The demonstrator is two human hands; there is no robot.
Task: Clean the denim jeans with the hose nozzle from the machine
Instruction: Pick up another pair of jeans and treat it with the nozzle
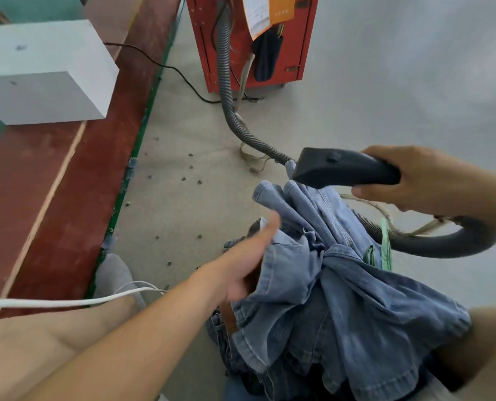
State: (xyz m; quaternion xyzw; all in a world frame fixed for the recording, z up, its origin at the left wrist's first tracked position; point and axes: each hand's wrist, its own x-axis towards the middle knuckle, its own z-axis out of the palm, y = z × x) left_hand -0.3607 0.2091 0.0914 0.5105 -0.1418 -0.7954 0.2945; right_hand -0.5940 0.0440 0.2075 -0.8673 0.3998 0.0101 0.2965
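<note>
Jeans (342, 299), light blue and bunched, hang in front of the person over the grey floor (385, 96). Left hand (241, 273) grips the denim at its left edge, thumb stretched along the cloth. Right hand (414, 180) is wrapped around the black nozzle (345, 169), whose wide mouth sits just above the top of the jeans. A grey ribbed hose (226, 82) runs from the nozzle back to the red machine (241, 39) beyond.
</note>
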